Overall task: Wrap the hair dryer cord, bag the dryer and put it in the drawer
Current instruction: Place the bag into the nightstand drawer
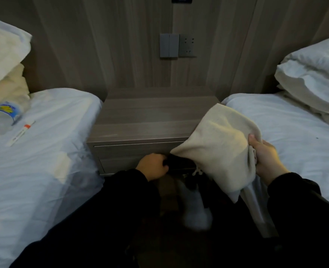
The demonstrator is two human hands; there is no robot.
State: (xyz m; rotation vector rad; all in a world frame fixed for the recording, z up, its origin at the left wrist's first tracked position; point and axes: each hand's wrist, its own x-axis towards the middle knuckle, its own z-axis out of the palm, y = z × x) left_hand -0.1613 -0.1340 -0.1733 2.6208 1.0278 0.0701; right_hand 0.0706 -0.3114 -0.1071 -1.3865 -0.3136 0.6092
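Here the right hand (266, 157) is closed on a beige cloth bag (217, 149), gripping a bunched fold at the bag's right edge, thumb on top. The bag is bulky and hangs in the air in front of the nightstand (146, 120), at about four o'clock from the middle of its top. The bag's long axis runs on a slant, from its rounded upper end at roughly twelve o'clock down to a corner at about five o'clock, near the person's right sleeve. A knotted drawstring (197, 172) dangles from its lower left side. The dryer itself cannot be made out; a dark shape shows just under the bag's left edge, but what it is cannot be told.

The left hand (154, 166) is curled shut at the front of the drawer (132, 151), fingers hooked over something dark at the lower edge of the drawer face, at six o'clock from the nightstand top. The drawer front sits flush with the cabinet.

A bed with white sheets (43, 151) lies at nine o'clock, carrying a plastic water bottle (1, 117) and a thin white packet (22, 132). Another bed (295, 132) lies at three o'clock, with stacked pillows (314, 78). A switch and socket panel (177, 45) is on the wall at twelve o'clock.
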